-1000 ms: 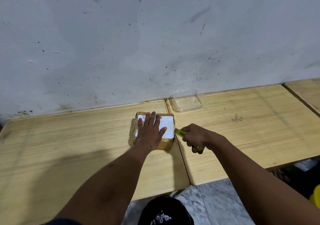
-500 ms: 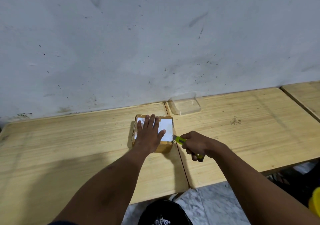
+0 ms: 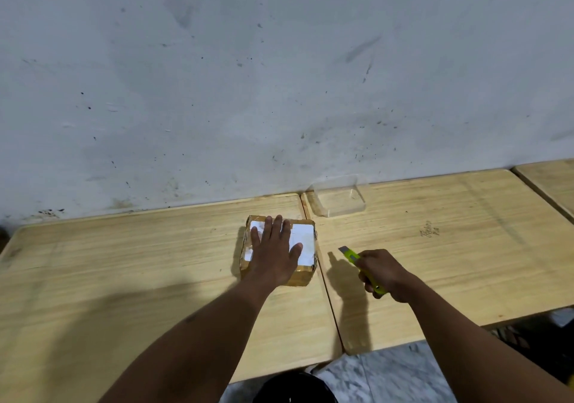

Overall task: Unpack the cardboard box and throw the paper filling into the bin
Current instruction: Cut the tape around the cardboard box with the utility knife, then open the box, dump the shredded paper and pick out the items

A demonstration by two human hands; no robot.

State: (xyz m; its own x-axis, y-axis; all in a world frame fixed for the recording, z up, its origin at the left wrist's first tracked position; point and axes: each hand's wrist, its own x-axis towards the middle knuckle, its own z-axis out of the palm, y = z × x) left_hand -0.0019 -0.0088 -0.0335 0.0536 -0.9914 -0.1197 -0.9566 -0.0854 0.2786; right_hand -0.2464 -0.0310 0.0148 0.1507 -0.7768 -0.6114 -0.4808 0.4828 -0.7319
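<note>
A small taped cardboard box [image 3: 306, 239] with a white label on top sits closed on the left wooden table [image 3: 124, 272], near its right edge. My left hand [image 3: 273, 253] lies flat on the box lid with the fingers spread, pressing it down. My right hand [image 3: 383, 273] grips a yellow-green utility knife [image 3: 352, 255] with its blade out. The knife tip hangs a short way to the right of the box, apart from it, above the right table [image 3: 450, 253].
A clear plastic container [image 3: 340, 197] stands against the grey wall just behind the box, on the right table. A black round bin [image 3: 292, 387] shows below the table's front edge, on the marble floor. A third tabletop [image 3: 553, 182] begins at the far right.
My right hand has pulled the knife away from the box's right edge, toward the right and nearer to me. My left hand stays flat on the box.
</note>
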